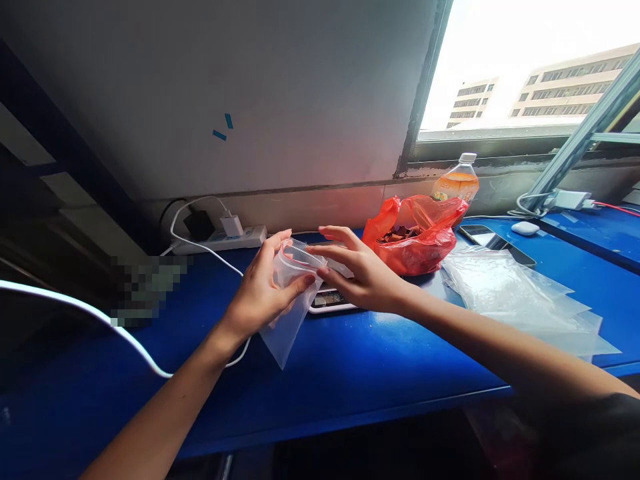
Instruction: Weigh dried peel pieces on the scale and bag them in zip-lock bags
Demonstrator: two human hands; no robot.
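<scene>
A clear zip-lock bag (293, 327) hangs over the front of the table with its red-lined mouth spread apart. My left hand (260, 287) grips the bag's left side, thumb across the front and fingers behind. At the right corner of the mouth, my right hand (363, 270) has the bag's edge between thumb and fingers, with the index finger raised. Behind the hands sits a small white scale (330, 308), mostly covered by them. A red plastic bag (420, 250) stands open beside my right hand, dark reddish-brown pieces (399, 234) inside.
A stack of flat clear bags (515, 287) lies on the blue table (400, 360) at right. Behind it are a phone (497, 245) and a white earphone case (525, 229). A drink bottle (457, 181) stands by the wall. A power strip (255, 238) and white cable (135, 353) occupy the left.
</scene>
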